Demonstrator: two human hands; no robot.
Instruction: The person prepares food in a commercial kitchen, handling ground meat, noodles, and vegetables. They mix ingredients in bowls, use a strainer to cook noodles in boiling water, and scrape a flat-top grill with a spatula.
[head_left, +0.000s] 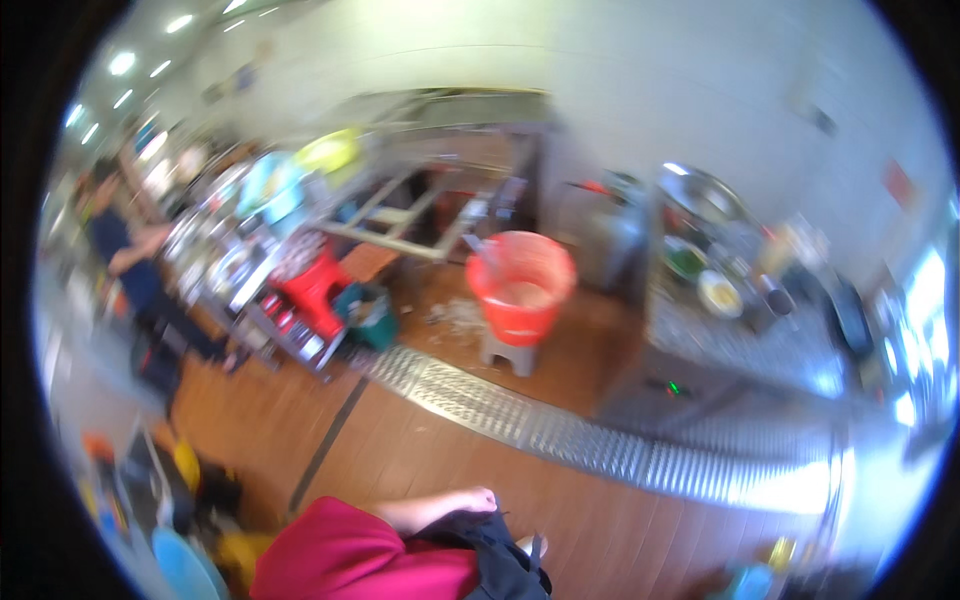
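Note:
My left hand (476, 499) is in front of the dark apron (491, 555), at the end of a bare forearm from a magenta sleeve (330, 536). Its fingers look curled, but blur hides whether anything is in them. My right hand is out of view. Ahead on the brown floor (427, 457), a large red plastic bucket (517, 326) rests on a low grey stool (506, 352). Pale scraps (457, 316) are scattered on the floor to its left. Between the bucket and me runs a perforated metal drain cover (480, 405).
At right, a metal-topped counter (720, 349) bears bowls and a large round metal lid or pan (701, 191). Left of the bucket are a dark green bin (375, 330), a red plastic stool (326, 300) and a metal frame (405, 240). A person (131, 247) stands at a cluttered counter, far left.

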